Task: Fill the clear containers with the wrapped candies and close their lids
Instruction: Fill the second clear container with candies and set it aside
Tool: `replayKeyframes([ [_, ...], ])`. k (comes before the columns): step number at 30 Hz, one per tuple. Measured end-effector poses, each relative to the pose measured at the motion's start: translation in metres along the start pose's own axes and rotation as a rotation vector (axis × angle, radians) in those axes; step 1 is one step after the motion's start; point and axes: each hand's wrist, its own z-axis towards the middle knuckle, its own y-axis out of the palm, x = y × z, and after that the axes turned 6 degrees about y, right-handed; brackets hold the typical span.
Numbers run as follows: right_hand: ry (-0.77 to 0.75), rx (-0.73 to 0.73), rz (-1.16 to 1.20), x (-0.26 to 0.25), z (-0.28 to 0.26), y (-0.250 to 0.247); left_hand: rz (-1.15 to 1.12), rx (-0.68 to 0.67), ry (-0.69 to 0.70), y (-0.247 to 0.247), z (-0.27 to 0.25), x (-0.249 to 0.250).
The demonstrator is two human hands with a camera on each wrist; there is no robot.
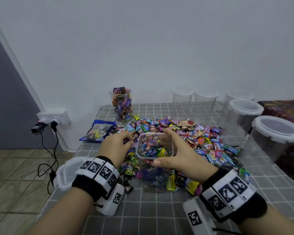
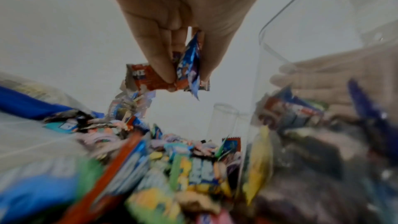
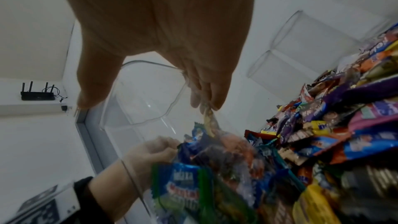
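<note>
A clear square container (image 1: 155, 173), partly filled with wrapped candies, stands in the middle of the table. My right hand (image 1: 161, 150) grips its rim, thumb on the near side and fingers over the far side; the right wrist view shows this hand (image 3: 144, 103) astride the container's rim (image 3: 150, 63). My left hand (image 1: 128, 140) is just left of the rim and pinches a few wrapped candies (image 2: 187, 74), one red-brown and one blue. A large pile of wrapped candies (image 1: 202, 133) lies around and behind the container.
A lidless container full of candies (image 1: 122, 106) stands at the back. Several empty lidded containers (image 1: 277, 131) line the back and right. A loose lid (image 1: 64, 175) lies at the table's left edge and a blue bag (image 1: 98, 131) lies nearby. Cables hang from the wall socket (image 1: 53, 117).
</note>
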Motion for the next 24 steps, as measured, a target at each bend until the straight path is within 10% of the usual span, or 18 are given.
replayKeyframes([
  [10,-0.016,0.020,0.040,0.003,0.002,-0.001,-0.292,0.152,0.208,-0.044,-0.002,0.057],
  [24,-0.035,0.044,0.019,0.008,0.004,0.000,-0.081,-0.073,0.378,-0.029,-0.015,0.077],
])
